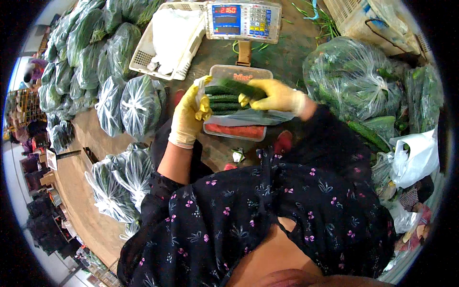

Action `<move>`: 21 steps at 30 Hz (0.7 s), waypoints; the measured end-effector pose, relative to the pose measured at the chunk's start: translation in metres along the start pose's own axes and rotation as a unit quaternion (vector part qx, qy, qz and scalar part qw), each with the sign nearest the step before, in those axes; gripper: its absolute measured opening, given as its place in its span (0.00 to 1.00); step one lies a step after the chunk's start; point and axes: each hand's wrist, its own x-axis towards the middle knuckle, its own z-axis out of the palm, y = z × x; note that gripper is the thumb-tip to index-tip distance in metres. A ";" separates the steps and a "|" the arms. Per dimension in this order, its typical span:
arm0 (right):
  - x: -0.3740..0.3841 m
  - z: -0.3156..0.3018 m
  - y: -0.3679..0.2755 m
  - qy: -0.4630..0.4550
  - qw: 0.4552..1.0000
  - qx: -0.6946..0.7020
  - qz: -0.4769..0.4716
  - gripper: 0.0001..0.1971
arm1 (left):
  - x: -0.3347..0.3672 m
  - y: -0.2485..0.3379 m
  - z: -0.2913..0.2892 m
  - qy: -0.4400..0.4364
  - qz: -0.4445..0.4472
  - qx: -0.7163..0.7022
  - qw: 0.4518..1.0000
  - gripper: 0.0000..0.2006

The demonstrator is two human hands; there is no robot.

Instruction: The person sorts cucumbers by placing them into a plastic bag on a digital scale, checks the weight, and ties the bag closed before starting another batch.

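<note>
Several dark green cucumbers [224, 99] lie side by side in a clear plastic bag [270, 117] on the red pan [234, 131] of a digital scale. My left hand [187, 114], in a yellow glove, is closed at the bag's left edge, with a whitish bit of plastic between thumb and fingers. From the right, my right hand [278, 97], also gloved, grips another cucumber [239, 88] just above the row. That cucumber is blurred. Beyond the pan stands the scale's lit display panel [243, 22] on a short post.
At the far left, bagged cucumbers [86, 48] are piled high; tied bags [141, 105] stand nearer. A pale plastic crate [179, 60] holds white bags. A large tied bag of cucumbers [354, 79] sits at right, near a loose cucumber [370, 135] and a white bag [415, 158].
</note>
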 end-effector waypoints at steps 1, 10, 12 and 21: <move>0.015 0.005 0.020 -0.019 0.989 -0.138 0.039 0.18 | 0.002 0.001 -0.013 -0.017 0.029 -0.026 0.999 0.20; 0.091 0.074 0.100 0.122 0.920 -0.372 -0.034 0.21 | -0.010 -0.012 -0.043 0.001 -0.024 0.094 0.995 0.21; 0.090 0.065 0.105 0.152 0.904 -0.395 0.058 0.25 | -0.006 -0.016 -0.052 0.010 -0.036 0.073 0.997 0.20; -0.051 0.002 0.091 0.042 0.856 -0.328 0.397 0.38 | -0.021 0.005 -0.031 0.057 0.020 -0.054 0.997 0.13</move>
